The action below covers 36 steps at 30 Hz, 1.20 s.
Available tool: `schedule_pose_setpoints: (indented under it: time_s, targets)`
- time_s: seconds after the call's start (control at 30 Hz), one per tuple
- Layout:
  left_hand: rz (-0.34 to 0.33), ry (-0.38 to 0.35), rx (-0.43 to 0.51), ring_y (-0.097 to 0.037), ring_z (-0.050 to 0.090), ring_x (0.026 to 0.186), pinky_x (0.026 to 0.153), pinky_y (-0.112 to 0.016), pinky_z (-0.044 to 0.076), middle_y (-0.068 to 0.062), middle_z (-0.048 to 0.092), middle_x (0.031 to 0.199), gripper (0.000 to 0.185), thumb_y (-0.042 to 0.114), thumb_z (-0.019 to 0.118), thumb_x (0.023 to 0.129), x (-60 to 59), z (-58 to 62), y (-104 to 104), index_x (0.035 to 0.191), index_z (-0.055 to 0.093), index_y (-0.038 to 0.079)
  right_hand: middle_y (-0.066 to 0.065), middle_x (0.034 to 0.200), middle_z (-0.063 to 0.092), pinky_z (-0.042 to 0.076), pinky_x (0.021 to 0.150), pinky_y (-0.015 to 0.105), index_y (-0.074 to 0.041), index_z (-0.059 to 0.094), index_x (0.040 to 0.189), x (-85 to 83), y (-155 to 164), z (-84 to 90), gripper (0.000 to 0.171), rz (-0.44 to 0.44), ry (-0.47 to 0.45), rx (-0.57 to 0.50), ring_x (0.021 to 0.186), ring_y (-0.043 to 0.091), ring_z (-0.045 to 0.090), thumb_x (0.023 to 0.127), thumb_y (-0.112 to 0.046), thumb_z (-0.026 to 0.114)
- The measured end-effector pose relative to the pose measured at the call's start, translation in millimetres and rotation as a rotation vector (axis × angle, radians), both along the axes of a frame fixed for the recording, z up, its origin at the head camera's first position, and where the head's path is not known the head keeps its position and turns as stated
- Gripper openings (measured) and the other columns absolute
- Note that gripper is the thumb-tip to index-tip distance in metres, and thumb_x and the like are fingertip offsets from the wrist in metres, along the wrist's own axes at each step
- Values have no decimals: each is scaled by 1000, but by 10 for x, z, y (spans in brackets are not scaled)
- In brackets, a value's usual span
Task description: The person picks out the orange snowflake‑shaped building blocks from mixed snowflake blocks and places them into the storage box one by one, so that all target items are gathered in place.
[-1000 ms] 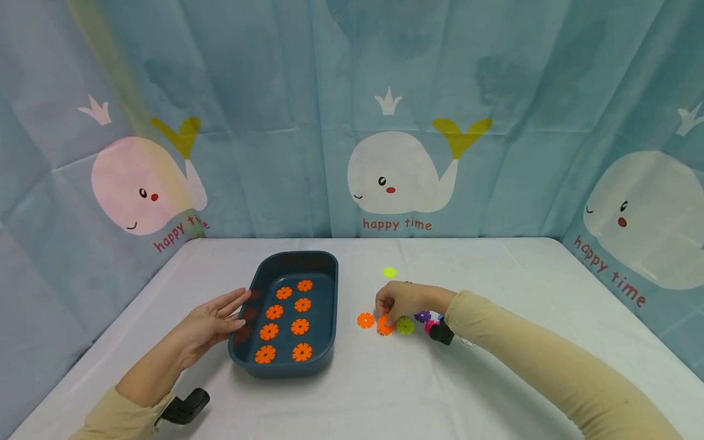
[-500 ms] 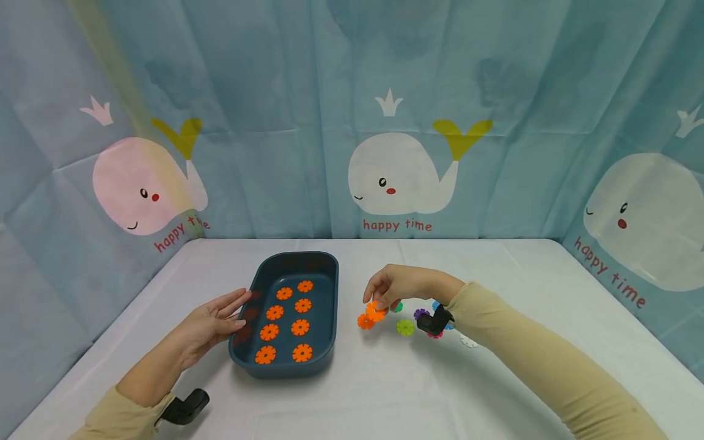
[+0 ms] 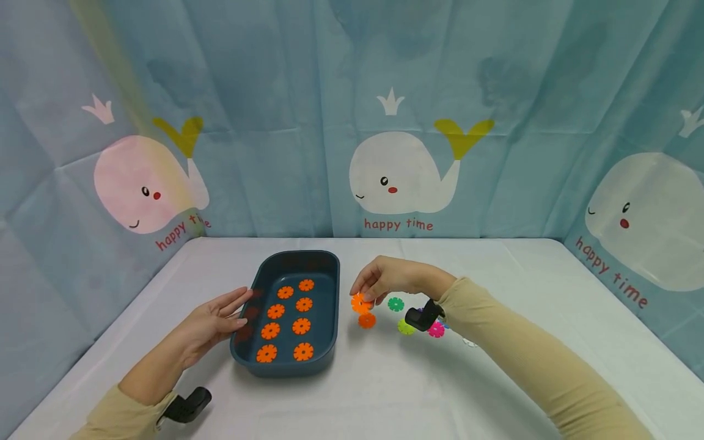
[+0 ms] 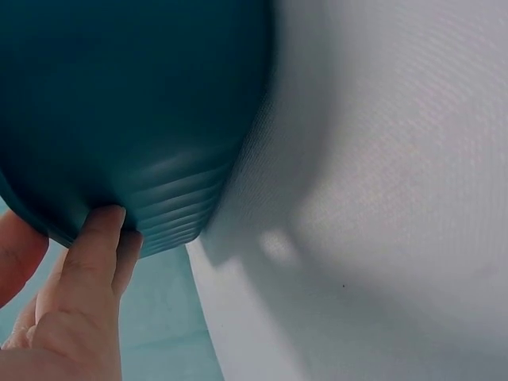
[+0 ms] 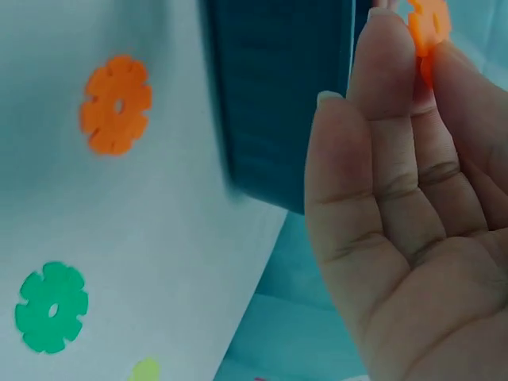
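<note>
My right hand (image 3: pixel 392 276) pinches an orange snowflake building disc (image 3: pixel 360 303) between thumb and fingertips, just right of a dark blue tray (image 3: pixel 291 369). In the right wrist view the pinched disc (image 5: pixel 432 22) shows at the fingertips. Below that hand, another orange disc (image 3: pixel 366 320) lies flat on the white table. Inside the tray several orange discs (image 3: pixel 301 326) lie flat in two columns. My left hand (image 3: pixel 203 327) touches the tray's left side, its fingers fairly straight. Up close, its fingertips (image 4: pixel 107 218) press the outer wall near the rim.
Right of the orange disc lie a green disc (image 3: pixel 396 304), a yellow-green one (image 3: pixel 406 327) and a pink one (image 3: pixel 436 329). A white disc (image 3: pixel 470 343) shows beside the right sleeve, which hides part of this group. A whale-print curtain (image 3: pixel 275 183) stands behind the table.
My right hand has lifted an orange disc from the table and carried it left, toward the tray. The left hand and the tray have stayed in place.
</note>
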<state>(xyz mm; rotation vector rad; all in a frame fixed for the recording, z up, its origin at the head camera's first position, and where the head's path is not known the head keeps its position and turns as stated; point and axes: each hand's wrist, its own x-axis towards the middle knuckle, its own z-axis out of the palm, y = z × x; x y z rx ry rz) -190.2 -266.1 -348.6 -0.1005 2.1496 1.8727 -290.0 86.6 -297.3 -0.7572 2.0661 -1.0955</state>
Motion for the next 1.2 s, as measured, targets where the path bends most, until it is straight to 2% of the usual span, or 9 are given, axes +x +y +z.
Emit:
schedule_pose_setpoints:
  time_s: [0.07,0.37,0.5,0.63,0.87,1.03,1.2]
  targets:
    - [-1,1,-3,-41,24,141,101,-38,45,-16,14,158,73,-3,52,96,2,11,9,155,9,2,5,84,70,56,77,34,8,67,112,-2,-30,4,23,-5,6,-10,75,18,66,90,4,63]
    - [11,-3,3,-40,25,141,99,-37,46,-16,15,158,74,-3,54,95,6,17,17,155,10,1,7,92,71,55,81,36,4,69,114,-4,-220,36,24,13,62,-109,83,22,68,91,2,63]
    - [5,1,-4,-41,25,141,100,-38,45,-16,15,158,75,-1,54,96,5,14,10,155,9,2,7,94,71,55,81,35,5,68,113,-32,-317,30,23,47,96,-146,83,20,67,91,2,63]
    - [3,4,-11,-41,26,140,101,-39,45,-16,15,158,75,-1,55,96,6,15,12,155,9,1,7,96,72,55,80,32,6,68,113,-60,-432,19,24,120,145,-147,83,17,66,91,2,63]
    - [5,4,7,-42,24,141,99,-37,46,-16,15,158,74,-3,53,96,-6,10,16,155,9,2,7,102,72,55,82,28,5,70,111,-140,-632,-53,22,225,155,-74,85,12,66,91,5,62]
    - [10,1,14,-41,25,140,99,-37,46,-16,15,158,74,-4,53,96,-1,7,16,155,10,1,6,106,71,55,79,25,3,71,112,-190,-792,-74,23,320,224,10,85,10,65,91,5,62]
    - [8,5,11,-38,31,139,98,-35,47,-15,16,158,73,-3,54,96,12,3,16,155,11,1,4,101,71,54,77,24,1,71,111,-196,-943,-97,24,398,259,100,81,11,64,90,7,62]
